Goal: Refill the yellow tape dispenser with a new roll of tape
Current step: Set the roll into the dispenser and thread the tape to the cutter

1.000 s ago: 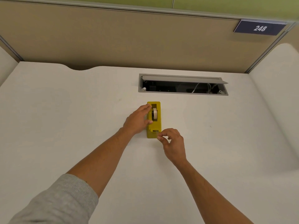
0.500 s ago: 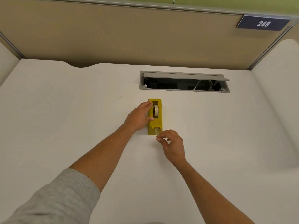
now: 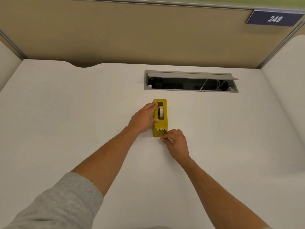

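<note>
The yellow tape dispenser (image 3: 162, 125) stands on the white desk (image 3: 66, 121), long axis pointing away from me. A pale roll of tape (image 3: 161, 111) sits upright in its well. My left hand (image 3: 143, 119) grips the dispenser's left side, fingers on its top edge and thumb on the body. My right hand (image 3: 175, 142) is at the near end by the cutter, thumb and forefinger pinched together. Whether a tape end lies between them is too small to tell.
An open grey cable tray (image 3: 191, 81) with wires inside is set into the desk behind the dispenser. A tan partition (image 3: 132, 33) closes the back, with a sign reading 248 (image 3: 274, 19) at the top right.
My right hand's pinched fingers shifted slightly along the dispenser's near end. My left hand kept its hold, and the camera tilted a little.
</note>
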`<move>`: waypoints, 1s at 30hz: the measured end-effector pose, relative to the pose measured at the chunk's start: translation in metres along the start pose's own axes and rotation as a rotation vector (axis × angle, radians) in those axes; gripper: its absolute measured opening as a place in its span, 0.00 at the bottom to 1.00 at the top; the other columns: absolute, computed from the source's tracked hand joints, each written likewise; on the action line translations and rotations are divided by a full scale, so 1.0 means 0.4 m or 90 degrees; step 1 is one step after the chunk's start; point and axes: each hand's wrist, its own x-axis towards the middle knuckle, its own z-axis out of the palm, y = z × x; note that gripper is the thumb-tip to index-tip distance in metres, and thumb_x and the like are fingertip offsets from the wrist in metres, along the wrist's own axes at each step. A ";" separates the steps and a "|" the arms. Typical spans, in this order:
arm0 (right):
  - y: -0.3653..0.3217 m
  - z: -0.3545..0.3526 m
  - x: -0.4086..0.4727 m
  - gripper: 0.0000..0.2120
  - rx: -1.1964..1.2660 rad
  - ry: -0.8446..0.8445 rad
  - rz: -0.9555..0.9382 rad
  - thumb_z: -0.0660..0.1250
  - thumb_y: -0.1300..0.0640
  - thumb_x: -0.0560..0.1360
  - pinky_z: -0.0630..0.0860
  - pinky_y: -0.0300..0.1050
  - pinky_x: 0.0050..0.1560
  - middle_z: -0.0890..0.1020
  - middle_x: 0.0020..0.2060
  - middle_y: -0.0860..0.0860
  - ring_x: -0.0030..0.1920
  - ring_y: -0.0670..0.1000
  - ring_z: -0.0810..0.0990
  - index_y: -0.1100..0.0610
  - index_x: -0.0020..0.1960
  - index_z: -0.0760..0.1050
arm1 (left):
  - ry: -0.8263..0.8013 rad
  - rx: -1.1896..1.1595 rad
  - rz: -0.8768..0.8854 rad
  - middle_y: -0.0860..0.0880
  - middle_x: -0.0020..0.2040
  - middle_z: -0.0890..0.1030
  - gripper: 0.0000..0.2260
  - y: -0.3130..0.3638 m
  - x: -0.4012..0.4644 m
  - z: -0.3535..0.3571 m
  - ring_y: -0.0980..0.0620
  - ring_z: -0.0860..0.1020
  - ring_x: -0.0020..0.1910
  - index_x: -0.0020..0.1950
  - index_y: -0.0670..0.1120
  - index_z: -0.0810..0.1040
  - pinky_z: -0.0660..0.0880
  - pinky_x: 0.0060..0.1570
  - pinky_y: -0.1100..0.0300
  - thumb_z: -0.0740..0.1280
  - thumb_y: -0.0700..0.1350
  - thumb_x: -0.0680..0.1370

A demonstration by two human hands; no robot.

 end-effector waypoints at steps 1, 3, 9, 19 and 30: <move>0.003 0.000 0.004 0.06 -0.006 0.001 -0.012 0.72 0.59 0.73 0.70 0.42 0.48 0.84 0.45 0.55 0.49 0.55 0.77 0.58 0.49 0.84 | 0.001 -0.003 0.001 0.53 0.79 0.55 0.31 0.000 0.000 0.000 0.49 0.59 0.76 0.77 0.52 0.55 0.63 0.72 0.49 0.66 0.50 0.77; 0.009 0.000 0.008 0.06 -0.026 0.001 -0.034 0.72 0.60 0.73 0.71 0.43 0.46 0.84 0.44 0.55 0.47 0.56 0.77 0.58 0.49 0.85 | 0.003 -0.006 0.004 0.53 0.79 0.55 0.31 -0.001 -0.001 0.000 0.50 0.59 0.76 0.77 0.52 0.55 0.63 0.71 0.50 0.66 0.50 0.77; 0.031 0.007 0.011 0.07 -0.097 -0.009 -0.066 0.71 0.59 0.74 0.69 0.41 0.45 0.83 0.44 0.55 0.47 0.57 0.77 0.57 0.50 0.84 | 0.006 -0.012 0.005 0.53 0.79 0.55 0.31 -0.003 0.000 0.002 0.50 0.59 0.76 0.77 0.52 0.55 0.62 0.72 0.50 0.66 0.50 0.77; 0.017 0.007 -0.016 0.13 -0.035 -0.004 0.060 0.70 0.47 0.74 0.69 0.41 0.43 0.82 0.40 0.51 0.43 0.50 0.76 0.57 0.44 0.83 | 0.004 -0.007 -0.011 0.54 0.79 0.55 0.32 -0.003 0.002 0.006 0.49 0.59 0.76 0.77 0.53 0.54 0.62 0.71 0.49 0.66 0.50 0.77; 0.006 -0.027 0.041 0.21 -0.180 -0.025 0.066 0.65 0.38 0.74 0.71 0.44 0.40 0.81 0.41 0.52 0.42 0.50 0.76 0.56 0.46 0.81 | 0.001 -0.013 0.004 0.53 0.79 0.55 0.32 -0.007 0.002 0.005 0.50 0.59 0.76 0.77 0.52 0.55 0.62 0.72 0.49 0.66 0.50 0.77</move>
